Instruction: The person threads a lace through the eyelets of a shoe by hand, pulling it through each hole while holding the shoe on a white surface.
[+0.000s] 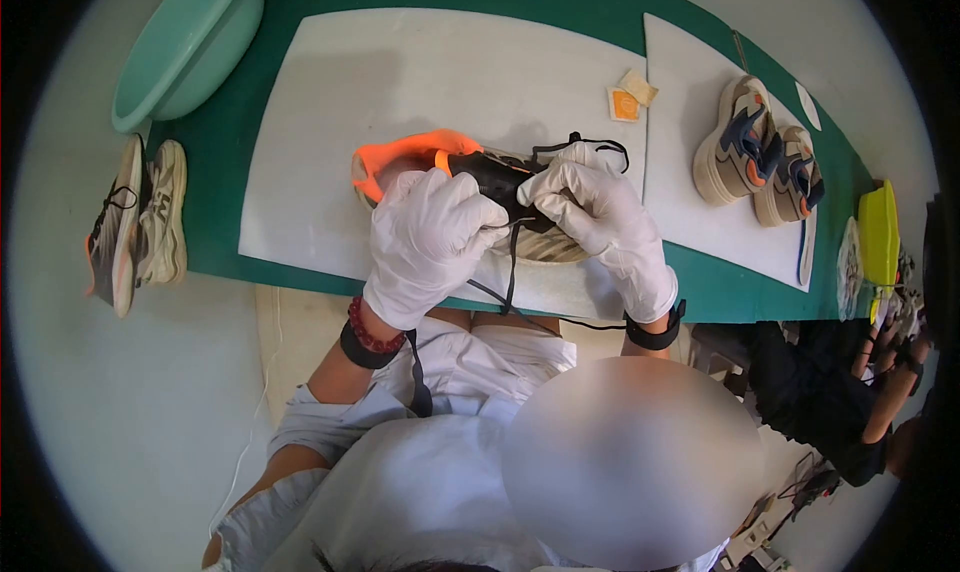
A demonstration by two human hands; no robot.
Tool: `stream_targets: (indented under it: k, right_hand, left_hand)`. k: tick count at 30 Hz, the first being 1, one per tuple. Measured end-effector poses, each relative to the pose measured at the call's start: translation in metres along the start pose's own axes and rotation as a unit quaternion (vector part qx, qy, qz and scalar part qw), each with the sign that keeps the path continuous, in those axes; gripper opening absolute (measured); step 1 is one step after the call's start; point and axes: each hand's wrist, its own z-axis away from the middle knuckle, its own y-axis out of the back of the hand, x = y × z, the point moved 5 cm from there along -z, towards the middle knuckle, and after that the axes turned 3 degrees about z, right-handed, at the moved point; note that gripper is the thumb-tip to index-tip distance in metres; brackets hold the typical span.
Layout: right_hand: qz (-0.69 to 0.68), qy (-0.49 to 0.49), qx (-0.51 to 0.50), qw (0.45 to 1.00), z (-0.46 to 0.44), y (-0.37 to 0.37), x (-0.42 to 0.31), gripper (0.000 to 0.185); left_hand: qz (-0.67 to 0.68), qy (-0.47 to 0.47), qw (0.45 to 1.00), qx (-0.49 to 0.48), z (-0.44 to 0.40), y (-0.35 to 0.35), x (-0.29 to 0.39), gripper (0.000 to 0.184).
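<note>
A sneaker [500, 179] with a black upper, orange collar and pale sole lies on the white mat, its toe pointing right. My left hand [428, 234], in a white glove, is closed over the collar side, its fingertips pinching the black shoelace [514, 257] near the middle of the shoe. Gloved as well, my right hand [592, 212] is closed over the front part, thumb and fingers pinched at the lacing. One lace end hangs down toward the table's near edge; another loops beyond my right hand. My fingers hide part of the lacing.
White mats [340, 82] cover much of the green table [215, 202]. A second pair of sneakers [740, 147] stands right, beside small sachets [624, 104]. Left are a green basin [190, 52] and another pair of shoes [140, 212]. A yellow-green container [878, 237] and another person [815, 387] are far right.
</note>
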Motion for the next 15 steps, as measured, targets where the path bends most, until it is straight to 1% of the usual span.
stream_targets:
  k: [6, 9, 12, 15]
  right_hand:
    - [0.036, 0.006, 0.038, 0.999, -0.001, -0.005, 0.002, 0.005]
    - [0.029, 0.044, 0.076, 0.996, -0.002, -0.009, 0.010, 0.006]
    - [0.047, 0.023, 0.093, 0.994, 0.000, -0.006, 0.001, 0.007]
    - [0.071, 0.038, 0.116, 0.990, -0.001, -0.007, 0.005, 0.008]
  left_hand:
    - [-0.020, -0.014, 1.000, 0.000, -0.002, 0.000, 0.001, 0.019]
    - [-0.011, -0.008, 1.000, -0.010, -0.002, -0.001, 0.000, 0.019]
    - [-0.008, -0.009, 1.000, 0.000, -0.003, 0.001, 0.002, 0.020]
    - [-0.007, -0.012, 1.000, 0.006, -0.003, 0.000, 0.001, 0.020]
